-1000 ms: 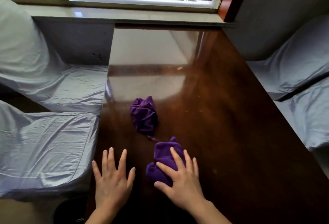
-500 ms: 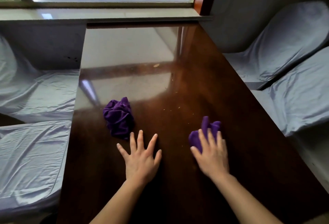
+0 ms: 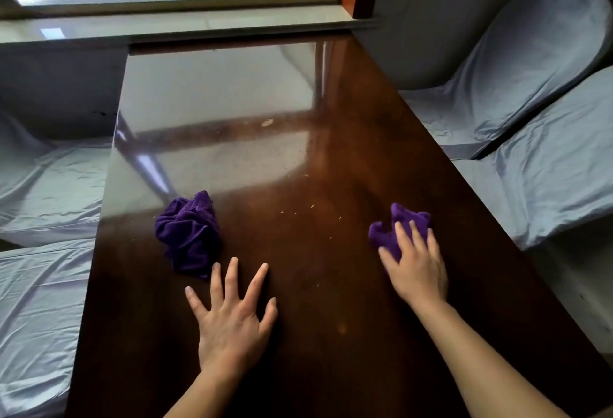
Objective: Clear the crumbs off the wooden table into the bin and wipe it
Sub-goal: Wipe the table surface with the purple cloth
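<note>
Where visible, cloth (image 3: 408, 217) under right fingers (image 3: 417, 234).

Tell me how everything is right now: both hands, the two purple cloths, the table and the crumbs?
Table: glossy, not yet wiped clean.
Crumbs: scattered across the middle of the table.
Right cloth: bunched up near the table's right edge, partly under a hand.
Left cloth: crumpled, lying loose.
Right hand: pressing on the right cloth, fingers fairly straight.
Left hand: flat on the table, fingers spread, holding nothing.
</note>
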`<move>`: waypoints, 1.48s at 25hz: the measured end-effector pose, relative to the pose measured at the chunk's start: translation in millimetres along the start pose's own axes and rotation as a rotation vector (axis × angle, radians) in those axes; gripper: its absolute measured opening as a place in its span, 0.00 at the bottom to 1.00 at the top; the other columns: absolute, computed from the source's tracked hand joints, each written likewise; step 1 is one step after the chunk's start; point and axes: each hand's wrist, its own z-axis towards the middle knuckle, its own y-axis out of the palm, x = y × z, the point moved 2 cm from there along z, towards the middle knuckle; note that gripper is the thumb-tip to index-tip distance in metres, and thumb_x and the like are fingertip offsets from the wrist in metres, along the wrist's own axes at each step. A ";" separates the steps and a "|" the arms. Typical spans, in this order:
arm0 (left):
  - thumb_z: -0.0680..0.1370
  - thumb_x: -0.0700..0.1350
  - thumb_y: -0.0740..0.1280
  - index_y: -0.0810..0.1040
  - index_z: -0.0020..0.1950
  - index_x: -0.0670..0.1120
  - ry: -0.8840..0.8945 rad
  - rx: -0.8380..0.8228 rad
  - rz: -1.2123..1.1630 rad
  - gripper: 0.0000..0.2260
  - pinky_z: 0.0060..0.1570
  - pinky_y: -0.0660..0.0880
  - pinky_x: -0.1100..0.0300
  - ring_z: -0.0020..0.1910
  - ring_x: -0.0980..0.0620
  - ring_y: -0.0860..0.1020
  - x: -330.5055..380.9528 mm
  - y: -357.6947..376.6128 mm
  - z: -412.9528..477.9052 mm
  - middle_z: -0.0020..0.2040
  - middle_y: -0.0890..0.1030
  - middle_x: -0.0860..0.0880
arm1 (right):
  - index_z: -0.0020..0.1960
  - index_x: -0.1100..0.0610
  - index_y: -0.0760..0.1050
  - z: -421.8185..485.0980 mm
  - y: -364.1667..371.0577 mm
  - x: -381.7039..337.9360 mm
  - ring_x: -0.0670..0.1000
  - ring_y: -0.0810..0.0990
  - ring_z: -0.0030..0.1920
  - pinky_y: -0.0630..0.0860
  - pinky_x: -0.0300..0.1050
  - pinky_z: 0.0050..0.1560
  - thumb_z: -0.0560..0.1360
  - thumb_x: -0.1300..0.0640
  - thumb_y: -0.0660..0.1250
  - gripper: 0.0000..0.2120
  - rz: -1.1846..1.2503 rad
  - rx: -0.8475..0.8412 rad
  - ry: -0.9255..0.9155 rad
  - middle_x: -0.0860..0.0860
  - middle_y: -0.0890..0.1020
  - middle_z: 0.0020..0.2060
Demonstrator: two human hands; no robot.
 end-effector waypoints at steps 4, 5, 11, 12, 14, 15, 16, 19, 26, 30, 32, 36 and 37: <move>0.75 0.69 0.46 0.49 0.75 0.68 -0.004 0.015 -0.008 0.28 0.70 0.40 0.30 0.79 0.44 0.43 -1.3 0.5 2.5 0.80 0.55 0.47 | 0.78 0.50 0.59 38.7 1.4 -54.8 0.59 0.54 0.79 0.52 0.52 0.78 0.81 0.41 0.54 0.28 0.085 0.018 0.016 0.52 0.60 0.79; 0.75 0.69 0.47 0.49 0.75 0.68 -0.002 0.018 -0.010 0.28 0.70 0.40 0.30 0.79 0.44 0.44 -1.7 0.2 1.8 0.80 0.56 0.47 | 0.78 0.51 0.60 28.1 6.9 -69.2 0.58 0.55 0.79 0.51 0.52 0.78 0.81 0.43 0.54 0.28 0.069 0.021 -0.098 0.52 0.61 0.78; 0.74 0.69 0.49 0.55 0.75 0.67 -0.007 0.026 -0.018 0.28 0.70 0.45 0.29 0.79 0.43 0.48 -0.2 -2.1 0.8 0.78 0.61 0.46 | 0.73 0.49 0.68 -108.9 28.9 -77.9 0.57 0.64 0.76 0.63 0.54 0.74 0.69 0.43 0.64 0.33 0.050 -0.176 -0.760 0.50 0.70 0.74; 0.74 0.69 0.50 0.55 0.75 0.67 -0.007 0.029 -0.015 0.28 0.70 0.46 0.29 0.78 0.43 0.49 -0.9 -1.2 1.1 0.78 0.61 0.46 | 0.73 0.50 0.68 -101.0 27.1 -66.0 0.57 0.65 0.75 0.63 0.54 0.74 0.68 0.43 0.64 0.34 0.021 -0.188 -0.804 0.50 0.70 0.74; 0.75 0.69 0.50 0.54 0.75 0.67 -0.005 0.035 -0.011 0.28 0.70 0.45 0.29 0.79 0.43 0.48 -1.0 0.3 1.6 0.78 0.61 0.46 | 0.71 0.53 0.72 -63.5 21.8 -47.8 0.59 0.68 0.73 0.67 0.55 0.72 0.69 0.46 0.66 0.31 -0.042 -0.119 -0.739 0.53 0.73 0.72; 0.75 0.69 0.49 0.53 0.75 0.68 -0.006 0.040 -0.013 0.28 0.71 0.45 0.30 0.79 0.44 0.48 -0.8 0.4 1.7 0.78 0.60 0.46 | 0.71 0.54 0.72 -37.9 17.0 -42.9 0.60 0.68 0.74 0.67 0.56 0.72 0.71 0.47 0.66 0.30 -0.039 -0.074 -0.638 0.54 0.73 0.72; 0.75 0.69 0.49 0.52 0.75 0.68 -0.007 0.044 -0.016 0.28 0.71 0.44 0.30 0.79 0.44 0.48 -0.5 0.6 1.8 0.78 0.60 0.47 | 0.72 0.55 0.70 -9.9 10.7 -41.4 0.60 0.65 0.75 0.64 0.56 0.74 0.74 0.48 0.66 0.28 -0.018 -0.022 -0.512 0.55 0.71 0.73; 0.75 0.69 0.49 0.52 0.75 0.68 -0.009 0.044 -0.023 0.28 0.71 0.43 0.30 0.79 0.44 0.46 -0.8 0.1 1.4 0.79 0.59 0.47 | 0.77 0.51 0.61 41.7 2.3 -63.9 0.58 0.55 0.79 0.53 0.54 0.78 0.80 0.43 0.58 0.28 0.074 -0.018 -0.150 0.51 0.62 0.78; 0.74 0.69 0.51 0.57 0.75 0.67 0.000 0.030 -0.050 0.28 0.71 0.46 0.30 0.78 0.43 0.50 0.5 -5.1 0.7 0.78 0.61 0.46 | 0.74 0.46 0.66 -98.9 34.8 -89.5 0.57 0.61 0.77 0.58 0.56 0.76 0.72 0.43 0.62 0.30 0.049 -0.148 -0.934 0.48 0.67 0.76; 0.74 0.67 0.53 0.59 0.74 0.66 0.005 0.032 -0.038 0.28 0.70 0.48 0.29 0.78 0.42 0.53 -1.0 -2.8 0.8 0.77 0.64 0.46 | 0.72 0.51 0.70 -18.4 18.5 -49.9 0.58 0.66 0.75 0.64 0.56 0.74 0.70 0.47 0.64 0.31 -0.101 -0.048 -0.849 0.52 0.71 0.73; 0.73 0.67 0.54 0.60 0.74 0.66 0.009 0.035 -0.037 0.28 0.69 0.50 0.28 0.77 0.42 0.55 -0.8 -2.6 1.3 0.76 0.65 0.46 | 0.75 0.51 0.66 36.0 3.1 -48.5 0.58 0.61 0.77 0.59 0.53 0.77 0.77 0.47 0.62 0.27 -0.031 0.001 -0.485 0.52 0.67 0.76; 0.73 0.68 0.56 0.62 0.73 0.66 0.001 0.029 -0.051 0.28 0.70 0.50 0.29 0.77 0.43 0.56 -2.9 -3.6 1.1 0.76 0.66 0.47 | 0.76 0.48 0.63 46.1 10.1 -99.1 0.58 0.58 0.78 0.55 0.53 0.77 0.79 0.44 0.58 0.27 0.025 0.017 -0.318 0.49 0.64 0.77; 0.72 0.67 0.56 0.63 0.73 0.66 -0.001 0.027 -0.059 0.28 0.70 0.50 0.29 0.77 0.43 0.56 -3.0 -4.1 0.8 0.76 0.66 0.47 | 0.75 0.47 0.66 29.2 13.6 -107.0 0.59 0.61 0.77 0.58 0.54 0.76 0.77 0.44 0.61 0.27 0.023 0.022 -0.444 0.49 0.67 0.76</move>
